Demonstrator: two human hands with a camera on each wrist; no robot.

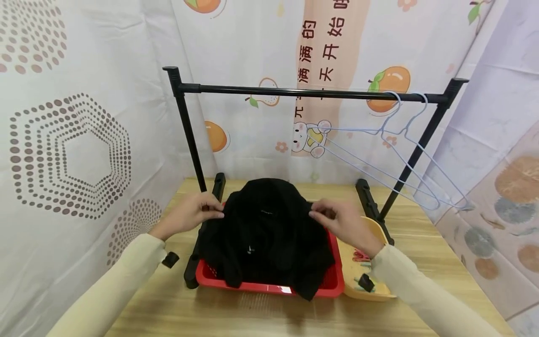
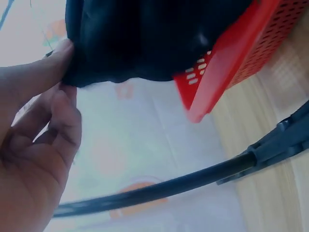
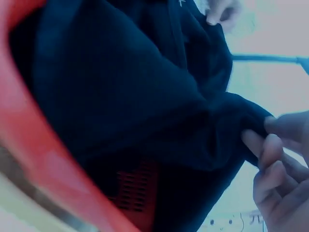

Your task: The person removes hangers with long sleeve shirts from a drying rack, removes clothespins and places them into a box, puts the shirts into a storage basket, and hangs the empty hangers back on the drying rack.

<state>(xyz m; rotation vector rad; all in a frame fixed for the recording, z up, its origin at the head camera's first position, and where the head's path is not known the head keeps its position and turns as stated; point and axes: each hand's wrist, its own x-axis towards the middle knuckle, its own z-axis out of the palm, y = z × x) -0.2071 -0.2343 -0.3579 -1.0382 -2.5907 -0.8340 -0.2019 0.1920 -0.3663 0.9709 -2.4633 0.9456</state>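
A black garment (image 1: 269,234) lies bunched in a red basket (image 1: 269,289), part of it draped over the front rim. My left hand (image 1: 195,213) pinches its left edge between thumb and fingers; the left wrist view shows that hand (image 2: 43,116) at a corner of the dark cloth (image 2: 140,38). On the other side my right hand (image 1: 343,222) pinches the right edge, and in the right wrist view the hand (image 3: 282,164) has the fabric (image 3: 130,92) between thumb and fingers. Folds hide which part of the garment each hand holds. A small white mark shows on its front.
Behind the basket stands a black rack with a horizontal bar (image 1: 286,91). Two light blue hangers (image 1: 404,131) hang at its right end. A yellow tray (image 1: 379,296) with several colored clothespins (image 1: 361,256) sits right of the basket, partly under my right forearm. Printed curtains surround the wooden table (image 1: 160,299).
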